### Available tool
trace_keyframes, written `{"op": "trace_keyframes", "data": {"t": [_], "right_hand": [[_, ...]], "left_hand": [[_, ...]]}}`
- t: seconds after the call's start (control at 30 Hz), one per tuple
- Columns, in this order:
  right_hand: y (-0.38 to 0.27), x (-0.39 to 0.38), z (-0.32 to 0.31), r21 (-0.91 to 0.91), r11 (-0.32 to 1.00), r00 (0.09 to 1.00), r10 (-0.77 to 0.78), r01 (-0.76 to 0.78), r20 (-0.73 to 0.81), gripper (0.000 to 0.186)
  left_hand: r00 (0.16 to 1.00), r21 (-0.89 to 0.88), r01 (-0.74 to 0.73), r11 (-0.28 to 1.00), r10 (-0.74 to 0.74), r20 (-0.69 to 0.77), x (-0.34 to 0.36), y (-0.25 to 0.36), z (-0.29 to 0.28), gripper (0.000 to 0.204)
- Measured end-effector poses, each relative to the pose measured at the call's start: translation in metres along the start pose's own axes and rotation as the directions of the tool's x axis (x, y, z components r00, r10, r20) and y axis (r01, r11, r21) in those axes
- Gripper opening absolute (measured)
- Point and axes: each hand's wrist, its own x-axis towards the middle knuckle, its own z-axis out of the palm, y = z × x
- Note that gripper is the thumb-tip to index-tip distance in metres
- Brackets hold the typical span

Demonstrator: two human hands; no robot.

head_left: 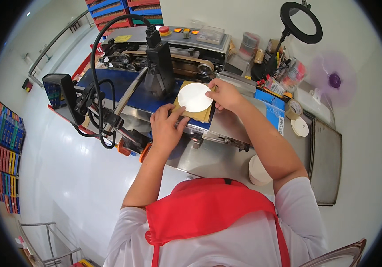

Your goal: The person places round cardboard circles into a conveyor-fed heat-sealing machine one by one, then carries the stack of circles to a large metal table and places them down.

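- Pinching a white disc [192, 97] by its right edge, your right hand [223, 94] closes thumb and fingers on the rim.
- Your left hand [167, 124] spreads at the disc's lower left; whether it grips the tan sheets [203, 116], you cannot tell.
- The disc lies atop those sheets, over the blue belt [144, 103], beside a black device [159, 66].

Bright light glares off the pale floor [73, 151]; the purple fan [334, 80] blurs; edges curve into black.
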Motion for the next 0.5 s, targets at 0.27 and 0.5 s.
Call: {"op": "trace_keyframes", "data": {"t": [0.27,0.5], "right_hand": [[-0.016,0.014,0.010,-0.061,0.998,1.000,-0.011,0.013,0.023,0.023],[-0.027,0.027,0.021,-0.037,0.999,0.999,-0.007,0.009,0.040,0.023]], "left_hand": [[1.000,0.041,0.023,0.999,-0.023,0.015,0.000,-0.013,-0.008,0.040],[0.999,0.051,0.041,0.998,-0.042,0.010,0.001,-0.028,-0.012,0.041]]}}
